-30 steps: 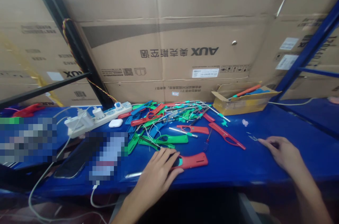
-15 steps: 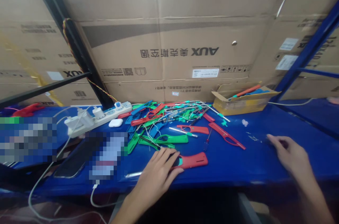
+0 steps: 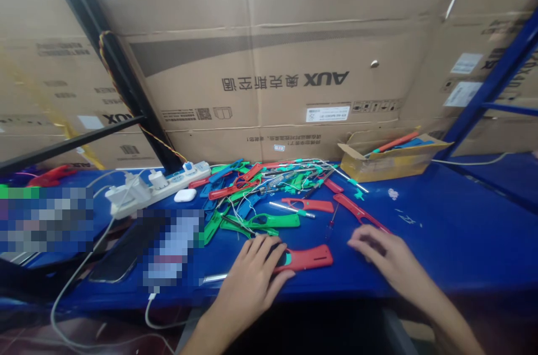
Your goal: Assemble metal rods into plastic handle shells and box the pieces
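My left hand lies over a red long-nosed lighter at the front of the blue table, its fingers curled over the lighter's near end. The lighter's metal tube sticks out on the left. A bit of green shows at its trigger opening. My right hand hovers to the right of the lighter, thumb and fingertips pinched together. Whatever they hold, if anything, is hidden or too small to name. Between the hands and the pile lies a small screwdriver, and a red lighter shell is just beyond my right hand.
A heap of red, green and blue lighter shells, tubes and wires spreads behind my hands. At the back right stands an open cardboard box. A power strip, a white earphone case and phones lie left.
My right hand has moved left, from beside the small pale bits on the table to near the lighter. My left hand stays on the lighter.
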Demonstrator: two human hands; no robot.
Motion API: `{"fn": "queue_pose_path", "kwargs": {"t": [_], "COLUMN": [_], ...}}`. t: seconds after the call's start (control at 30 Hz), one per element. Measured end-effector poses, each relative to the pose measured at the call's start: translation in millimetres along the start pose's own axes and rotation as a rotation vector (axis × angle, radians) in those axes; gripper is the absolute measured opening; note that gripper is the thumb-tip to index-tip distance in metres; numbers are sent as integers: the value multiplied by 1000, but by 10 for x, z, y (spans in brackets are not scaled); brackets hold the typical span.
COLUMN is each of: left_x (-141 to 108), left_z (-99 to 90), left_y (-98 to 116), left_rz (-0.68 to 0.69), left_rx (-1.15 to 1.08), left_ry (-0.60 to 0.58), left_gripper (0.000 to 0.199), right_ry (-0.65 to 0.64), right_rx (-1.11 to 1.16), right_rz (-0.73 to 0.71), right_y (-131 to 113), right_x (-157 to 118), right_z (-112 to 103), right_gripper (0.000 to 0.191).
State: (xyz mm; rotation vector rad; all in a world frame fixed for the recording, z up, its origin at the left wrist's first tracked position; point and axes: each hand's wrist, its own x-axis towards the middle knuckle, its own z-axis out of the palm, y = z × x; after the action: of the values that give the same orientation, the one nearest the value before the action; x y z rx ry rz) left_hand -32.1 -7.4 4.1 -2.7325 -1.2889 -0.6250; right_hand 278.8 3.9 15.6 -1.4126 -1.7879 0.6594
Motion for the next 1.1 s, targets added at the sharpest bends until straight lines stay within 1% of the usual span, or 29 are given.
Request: {"fn": "queue_pose_path", "kwargs": {"t": [0.1, 0.17, 0.23, 0.37, 0.53, 0.7, 0.93, 1.03, 1.1], "left_x": [6, 5, 2, -4, 0, -1, -3, -4, -3], "left_z": [-10, -7, 0, 11, 6, -10, -21, -20, -20], "left_y": [4, 3, 1, -2, -5, -4, -2, -6, -7], "left_rz": [-8, -10, -8, -11, -9, -14, -20, -16, -13], "left_rx": [-12, -15, -13, -18, -28, -44, -39, -39, -43], "left_ry": [-30, -43, -36, -10, -12, -29, -41, -33, -26], "left_gripper": [36, 36, 37, 38, 38, 38, 39, 39, 39], "right_ry": [-50, -58, -55, -72, -83, -132, -161, -177, -165], "right_rx": [1, 6, 12, 28, -2, -54, -68, -64, -59], "right_rz": [-113, -160, -199, -258, -312, -333, -356, -342, -316], "right_y": [-126, -132, -106, -53, -52, -51, -40, -59, -63], "right_x": [63, 81, 75, 37, 24, 16, 7, -3, -9], "right_z": [226, 308, 343, 331, 324, 340, 331, 322, 318], "right_gripper": [26, 22, 22, 25, 23, 24, 26, 26, 24]}}
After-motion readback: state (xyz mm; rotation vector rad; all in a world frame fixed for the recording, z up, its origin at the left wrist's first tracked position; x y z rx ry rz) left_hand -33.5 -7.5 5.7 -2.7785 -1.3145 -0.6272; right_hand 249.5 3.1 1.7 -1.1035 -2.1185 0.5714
